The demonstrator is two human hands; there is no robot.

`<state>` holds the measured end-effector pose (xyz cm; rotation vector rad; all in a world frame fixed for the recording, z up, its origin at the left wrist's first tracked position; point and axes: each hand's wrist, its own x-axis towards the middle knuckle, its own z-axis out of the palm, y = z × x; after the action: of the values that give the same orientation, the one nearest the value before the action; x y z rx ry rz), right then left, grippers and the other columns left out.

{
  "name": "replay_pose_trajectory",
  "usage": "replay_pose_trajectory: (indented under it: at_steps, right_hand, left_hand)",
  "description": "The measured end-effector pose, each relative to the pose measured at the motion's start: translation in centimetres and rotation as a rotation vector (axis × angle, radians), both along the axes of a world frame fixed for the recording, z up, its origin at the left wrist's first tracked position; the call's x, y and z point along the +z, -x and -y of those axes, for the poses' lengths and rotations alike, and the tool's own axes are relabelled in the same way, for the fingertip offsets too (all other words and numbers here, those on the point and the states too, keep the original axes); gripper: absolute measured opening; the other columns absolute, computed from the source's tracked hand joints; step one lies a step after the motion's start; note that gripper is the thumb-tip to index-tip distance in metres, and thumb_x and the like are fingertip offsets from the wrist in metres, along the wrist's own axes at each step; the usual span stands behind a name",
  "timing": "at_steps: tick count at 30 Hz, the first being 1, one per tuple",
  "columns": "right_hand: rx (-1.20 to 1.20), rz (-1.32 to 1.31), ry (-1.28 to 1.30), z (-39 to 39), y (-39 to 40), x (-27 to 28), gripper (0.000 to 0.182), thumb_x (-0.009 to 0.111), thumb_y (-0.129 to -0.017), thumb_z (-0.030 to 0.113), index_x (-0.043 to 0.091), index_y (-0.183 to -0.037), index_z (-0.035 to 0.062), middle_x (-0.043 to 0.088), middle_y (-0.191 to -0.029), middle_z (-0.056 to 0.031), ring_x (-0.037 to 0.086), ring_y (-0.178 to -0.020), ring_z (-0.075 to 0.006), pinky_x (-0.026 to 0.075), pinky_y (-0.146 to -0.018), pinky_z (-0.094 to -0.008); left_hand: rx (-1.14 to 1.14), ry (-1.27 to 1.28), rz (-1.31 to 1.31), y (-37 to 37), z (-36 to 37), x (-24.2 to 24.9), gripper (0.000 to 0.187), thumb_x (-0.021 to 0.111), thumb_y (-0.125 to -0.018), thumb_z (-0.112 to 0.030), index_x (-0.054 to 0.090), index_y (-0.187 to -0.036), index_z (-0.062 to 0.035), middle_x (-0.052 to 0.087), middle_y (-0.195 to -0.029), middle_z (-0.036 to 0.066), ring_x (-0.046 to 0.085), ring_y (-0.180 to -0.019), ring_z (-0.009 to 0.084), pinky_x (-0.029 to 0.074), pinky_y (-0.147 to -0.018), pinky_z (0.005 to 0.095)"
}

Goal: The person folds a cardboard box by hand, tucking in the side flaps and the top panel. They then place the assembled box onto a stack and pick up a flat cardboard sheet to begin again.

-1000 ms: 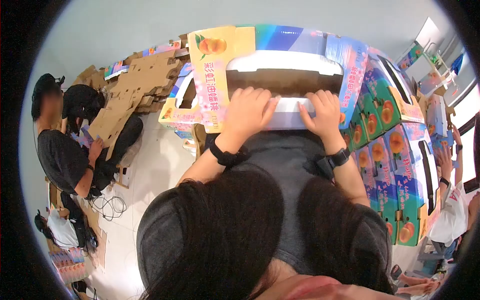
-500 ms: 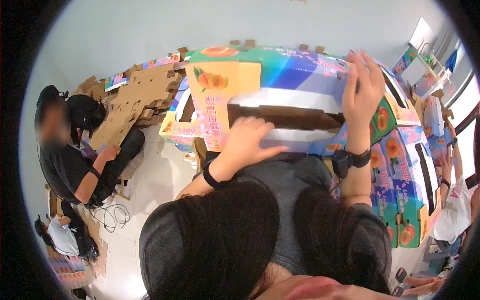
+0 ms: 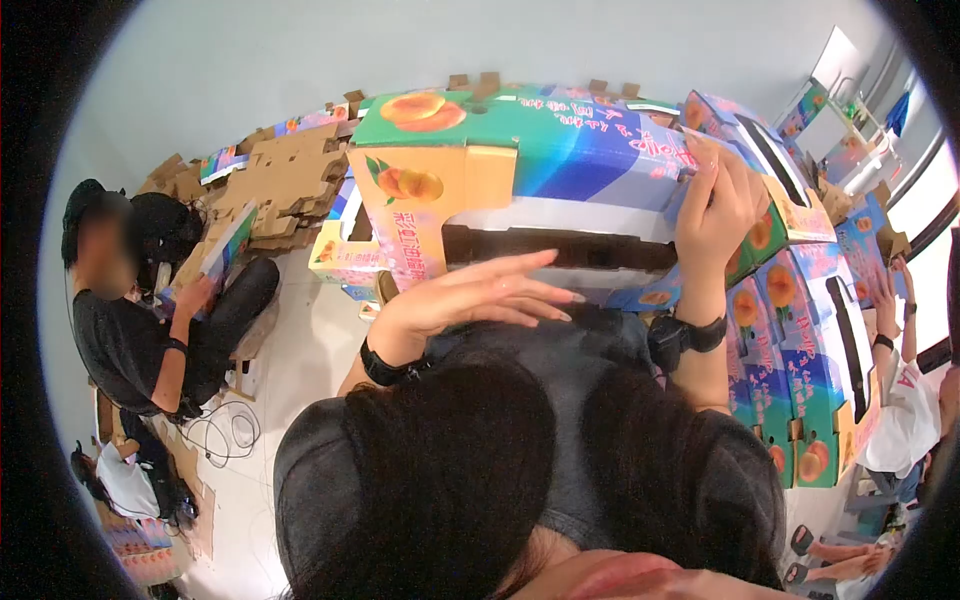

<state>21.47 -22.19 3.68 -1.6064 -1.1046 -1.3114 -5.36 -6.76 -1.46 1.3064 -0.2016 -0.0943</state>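
The fruit box (image 3: 520, 150) sits in front of the person's chest, a printed carton with peaches on its green top and yellow side, a long dark slot cut through its near face. Its top panel tilts up toward the far wall. The right hand (image 3: 712, 205) grips the box's right upper edge, fingers wrapped over the corner, a black watch (image 3: 690, 333) on that wrist. The left hand (image 3: 480, 295) is spread flat and open, fingers pointing right, hovering just in front of the slot; whether it touches the cardboard I cannot tell. A black band (image 3: 385, 368) circles that wrist.

Just right of the box stands a stack of finished boxes (image 3: 790, 330) with the same peach print, lined up side by side and running toward the near right. Behind the box on the far left lies a pile of flat cardboard (image 3: 285, 185), brown side up, with another half-folded box (image 3: 345, 255) just beside it on the floor.

Well to the left a seated person (image 3: 140, 310) in black holds a flat printed sheet (image 3: 215, 255). Cables (image 3: 225, 430) curl on the pale floor near that person. At the far right edge another person's arm (image 3: 890, 300) reaches up against the stack.
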Motion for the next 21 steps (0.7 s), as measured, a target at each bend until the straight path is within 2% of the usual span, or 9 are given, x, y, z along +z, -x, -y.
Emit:
replay_pose_trajectory:
  at_steps: [3, 4, 7, 8, 11, 12, 15, 18, 21]
  right_hand:
    - [0.007, -0.003, -0.005, 0.2, 0.3, -0.1, 0.023, 0.057, -0.098, 0.017, 0.08, -0.098, 0.013, 0.073, -0.1, -0.0005, 0.064, -0.101, -0.0208, 0.037, -0.093, -0.0357]
    - [0.014, -0.01, -0.007, 0.2, 0.3, 0.0, 0.024, 0.056, -0.098, 0.017, 0.08, -0.098, 0.013, 0.073, -0.1, -0.0005, 0.064, -0.101, -0.0208, 0.037, -0.093, -0.0357]
    - [0.028, -0.039, -0.004, 0.4, 0.6, -0.2, 0.025, 0.055, -0.098, 0.017, 0.08, -0.099, 0.0133, 0.073, -0.1, -0.0005, 0.064, -0.103, -0.0214, 0.036, -0.094, -0.0361]
    - [0.032, -0.048, -0.004, 0.5, 0.8, -0.3, 0.026, 0.055, -0.098, 0.017, 0.08, -0.1, 0.0135, 0.073, -0.101, -0.0005, 0.064, -0.104, -0.0216, 0.036, -0.095, -0.0363]
    - [-0.005, -0.038, -0.001, 1.2, 1.4, -0.7, 0.029, 0.052, -0.098, 0.017, 0.081, -0.104, 0.0142, 0.073, -0.101, -0.0008, 0.064, -0.107, -0.0228, 0.034, -0.097, -0.0373]
    - [-0.007, -0.021, -0.003, 1.5, 1.7, -0.8, 0.03, 0.052, -0.097, 0.017, 0.081, -0.105, 0.0143, 0.073, -0.102, -0.0007, 0.063, -0.108, -0.0231, 0.034, -0.098, -0.0375]
    - [-0.031, 0.01, 0.003, 2.3, 2.4, -1.1, 0.031, 0.051, -0.097, 0.017, 0.081, -0.107, 0.0146, 0.073, -0.104, -0.0002, 0.062, -0.11, -0.0236, 0.033, -0.1, -0.0378]
    - [-0.073, 0.003, 0.02, 2.9, 3.0, -1.6, 0.031, 0.052, -0.097, 0.018, 0.081, -0.108, 0.015, 0.073, -0.107, 0.0008, 0.062, -0.109, -0.0225, 0.033, -0.1, -0.0372]
    - [-0.069, -0.015, 0.03, 3.4, 3.2, -1.6, 0.031, 0.052, -0.097, 0.019, 0.081, -0.109, 0.0158, 0.073, -0.108, 0.0018, 0.061, -0.105, -0.02, 0.033, -0.099, -0.0362]
  left_hand:
    - [0.051, 0.309, 0.008, -0.9, 0.4, -1.3, 0.062, 0.046, -0.107, -0.045, 0.03, -0.158, -0.0138, 0.037, -0.159, 0.022, 0.043, -0.144, 0.0357, 0.037, -0.116, 0.0461]
    - [0.086, 0.492, -0.028, -1.5, 0.7, -1.6, 0.06, 0.05, -0.106, -0.04, 0.032, -0.156, -0.0132, 0.036, -0.16, 0.022, 0.039, -0.146, 0.0381, 0.034, -0.119, 0.0479]
    - [0.188, 0.71, 0.073, -3.0, 0.5, -2.3, 0.059, 0.055, -0.103, -0.036, 0.036, -0.153, -0.0124, 0.04, -0.157, 0.022, 0.038, -0.146, 0.0392, 0.029, -0.122, 0.0496]
    - [0.228, 0.784, 0.128, -3.4, 0.4, -2.9, 0.059, 0.06, -0.101, -0.031, 0.038, -0.152, -0.0114, 0.045, -0.154, 0.018, 0.039, -0.145, 0.0366, 0.027, -0.123, 0.0518]
    - [0.503, 0.811, 0.291, -4.0, 1.4, -2.8, 0.07, 0.067, -0.095, -0.041, 0.039, -0.151, -0.0098, 0.041, -0.156, 0.018, 0.039, -0.145, 0.0369, 0.026, -0.124, 0.0535]
    - [0.578, 0.734, 0.329, -3.8, 1.7, -2.6, 0.069, 0.07, -0.093, -0.042, 0.043, -0.149, -0.0105, 0.043, -0.155, 0.012, 0.04, -0.143, 0.0336, 0.028, -0.122, 0.0535]
    - [0.598, 0.654, 0.427, -3.3, 1.6, -2.4, 0.076, 0.072, -0.09, -0.047, 0.041, -0.151, -0.0135, 0.044, -0.155, 0.009, 0.04, -0.143, 0.0312, 0.028, -0.121, 0.0519]
    - [0.54, 0.625, 0.414, -3.2, 1.4, -3.0, 0.082, 0.073, -0.088, -0.053, 0.039, -0.153, -0.0162, 0.043, -0.156, 0.009, 0.039, -0.144, 0.031, 0.028, -0.12, 0.0534]
    - [0.387, 0.723, 0.487, -3.1, 1.1, -3.6, 0.081, 0.074, -0.09, -0.045, 0.036, -0.154, -0.013, 0.045, -0.154, 0.008, 0.039, -0.145, 0.0294, 0.028, -0.121, 0.0516]
